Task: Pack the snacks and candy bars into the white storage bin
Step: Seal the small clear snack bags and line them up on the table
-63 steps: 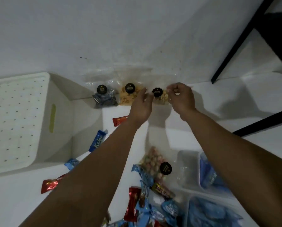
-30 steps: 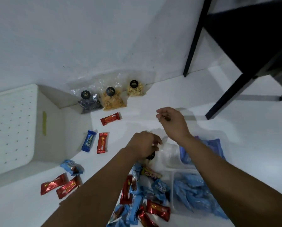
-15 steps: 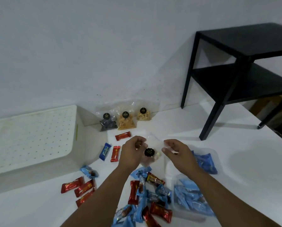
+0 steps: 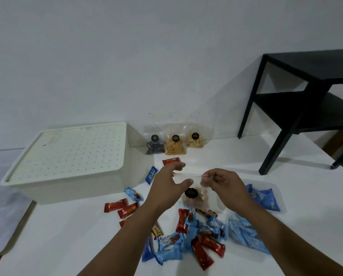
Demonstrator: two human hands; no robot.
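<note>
The white storage bin (image 4: pixel 71 162), lid on, sits at the floor's left by the wall. Right hand (image 4: pixel 224 184) fingers pinch the clear snack bag (image 4: pixel 196 194)'s top edge; left hand (image 4: pixel 166 188) fingers spread, holding nothing. A blue bar (image 4: pixel 152 175) beside the bin reads "Kalpa"; the bag's black label is illegible.
</note>
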